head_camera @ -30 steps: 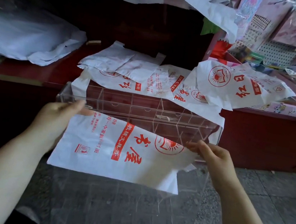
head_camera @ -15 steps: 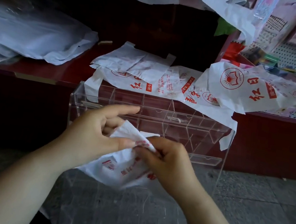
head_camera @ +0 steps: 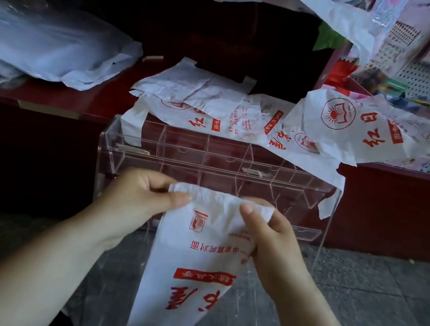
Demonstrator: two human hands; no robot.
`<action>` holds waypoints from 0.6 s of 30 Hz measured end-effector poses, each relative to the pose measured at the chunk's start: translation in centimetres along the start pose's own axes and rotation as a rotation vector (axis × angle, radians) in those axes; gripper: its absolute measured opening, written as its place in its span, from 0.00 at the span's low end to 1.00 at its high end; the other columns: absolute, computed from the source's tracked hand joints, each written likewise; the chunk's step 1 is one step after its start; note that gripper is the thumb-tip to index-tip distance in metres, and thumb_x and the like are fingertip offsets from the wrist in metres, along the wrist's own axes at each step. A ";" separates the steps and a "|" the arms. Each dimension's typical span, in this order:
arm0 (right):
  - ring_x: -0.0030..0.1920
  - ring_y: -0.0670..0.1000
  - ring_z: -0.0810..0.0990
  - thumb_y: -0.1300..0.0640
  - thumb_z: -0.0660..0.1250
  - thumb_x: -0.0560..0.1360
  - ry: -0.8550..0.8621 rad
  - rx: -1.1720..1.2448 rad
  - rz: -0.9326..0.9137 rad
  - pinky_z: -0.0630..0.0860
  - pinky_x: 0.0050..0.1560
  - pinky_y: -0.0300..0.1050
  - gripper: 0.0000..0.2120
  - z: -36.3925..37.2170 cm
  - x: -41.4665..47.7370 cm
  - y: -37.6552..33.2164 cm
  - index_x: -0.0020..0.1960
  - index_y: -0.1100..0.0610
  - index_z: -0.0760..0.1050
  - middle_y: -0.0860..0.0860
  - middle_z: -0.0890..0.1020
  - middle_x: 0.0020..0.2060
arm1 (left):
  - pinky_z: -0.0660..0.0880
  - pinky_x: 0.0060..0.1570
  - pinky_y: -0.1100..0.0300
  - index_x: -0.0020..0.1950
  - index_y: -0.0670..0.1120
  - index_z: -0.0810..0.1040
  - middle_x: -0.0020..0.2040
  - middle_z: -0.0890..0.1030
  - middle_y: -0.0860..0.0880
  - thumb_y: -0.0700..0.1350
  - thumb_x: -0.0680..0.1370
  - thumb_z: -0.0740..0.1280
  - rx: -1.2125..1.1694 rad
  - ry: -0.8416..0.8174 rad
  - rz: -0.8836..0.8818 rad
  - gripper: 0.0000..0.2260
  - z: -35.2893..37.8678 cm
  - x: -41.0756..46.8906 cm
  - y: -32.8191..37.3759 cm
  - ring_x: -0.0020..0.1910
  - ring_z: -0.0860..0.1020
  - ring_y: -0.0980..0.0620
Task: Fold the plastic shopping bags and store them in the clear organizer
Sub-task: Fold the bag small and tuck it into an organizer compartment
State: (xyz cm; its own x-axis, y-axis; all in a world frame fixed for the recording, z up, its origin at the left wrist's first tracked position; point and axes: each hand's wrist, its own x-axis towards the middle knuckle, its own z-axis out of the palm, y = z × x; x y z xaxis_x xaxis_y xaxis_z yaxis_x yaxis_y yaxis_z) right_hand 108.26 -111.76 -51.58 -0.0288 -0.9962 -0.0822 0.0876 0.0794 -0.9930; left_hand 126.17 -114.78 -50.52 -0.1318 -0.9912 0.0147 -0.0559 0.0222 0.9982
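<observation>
A white plastic shopping bag with red print [head_camera: 189, 263] hangs folded lengthwise in front of me, narrow at the top and trailing down toward my lap. My left hand [head_camera: 137, 202] pinches its top left corner between thumb and fingers. My right hand [head_camera: 267, 232] pinches the top right corner the same way. Just behind my hands stands the clear organizer [head_camera: 133, 149], an acrylic box with several divided compartments. Its lower part is hidden by the bag and my hands.
More white printed bags [head_camera: 363, 127] lie spread on the dark red counter [head_camera: 53, 95] behind the organizer, one handle drooping over its rim. A heap of pale plastic sheeting [head_camera: 46, 42] lies at left. Pegboard with packaged goods [head_camera: 426, 67] is at right. Grey stone floor [head_camera: 380, 307] lies below.
The bag was held spread wide, then gathered between both hands. Now it is a narrow folded strip held up by its top corners and hanging downward.
</observation>
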 end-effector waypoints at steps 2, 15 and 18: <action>0.30 0.42 0.78 0.59 0.67 0.73 0.111 -0.096 -0.031 0.73 0.29 0.34 0.11 -0.3 0.3 0.6 0.32 0.52 0.78 0.45 0.80 0.27 | 0.78 0.43 0.59 0.32 0.49 0.83 0.34 0.84 0.49 0.35 0.69 0.71 0.079 0.016 -0.023 0.10 0.2 0.3 -1.0 0.37 0.82 0.52; 0.31 0.43 0.79 0.64 0.70 0.69 0.110 -0.141 -0.100 0.78 0.34 0.38 0.10 -0.9 0.6 1.1 0.32 0.52 0.77 0.46 0.81 0.27 | 0.75 0.35 0.74 0.39 0.54 0.79 0.31 0.82 0.60 0.34 0.69 0.71 0.163 -0.044 0.051 0.14 0.5 0.6 -1.8 0.34 0.80 0.64; 0.34 0.46 0.81 0.64 0.71 0.69 0.067 -0.181 -0.084 0.80 0.38 0.41 0.10 -0.7 0.6 1.1 0.34 0.50 0.78 0.46 0.82 0.28 | 0.73 0.34 0.75 0.37 0.53 0.79 0.31 0.82 0.60 0.34 0.69 0.70 0.135 -0.046 0.075 0.13 0.6 0.6 -1.8 0.34 0.80 0.65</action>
State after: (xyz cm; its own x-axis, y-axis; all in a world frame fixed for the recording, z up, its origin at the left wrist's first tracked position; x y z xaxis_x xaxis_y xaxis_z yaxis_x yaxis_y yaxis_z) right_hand 107.65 -112.23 -52.81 -0.0956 -0.9954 0.0017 -0.0985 0.0077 -0.9951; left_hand 125.61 -115.33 -52.29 -0.1857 -0.9791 0.0831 -0.1765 0.1164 0.9774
